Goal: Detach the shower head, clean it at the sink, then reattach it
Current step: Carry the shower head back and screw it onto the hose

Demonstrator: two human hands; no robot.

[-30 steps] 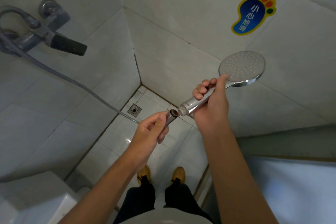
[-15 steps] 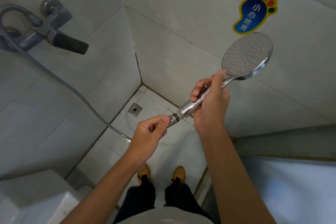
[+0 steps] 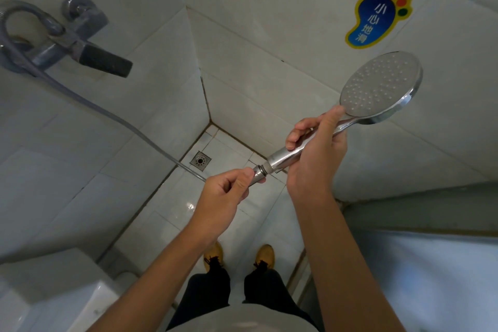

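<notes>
In a tiled shower corner, my right hand (image 3: 315, 148) wraps the chrome handle of the shower head (image 3: 380, 86), held above the floor, while my left hand (image 3: 229, 188) pinches the hose nut (image 3: 259, 172) against its threaded end. Both grips are closed. The head looks light, rigid and slick; the handle seems the safest hold.

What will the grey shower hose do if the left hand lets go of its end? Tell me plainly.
The hose hangs in a slack curve from the faucet, so it is probably floppy and would likely swing down toward the wall. Its metal nut, pinched by the left hand, looks like the heaviest part and may knock the tiles.
</notes>
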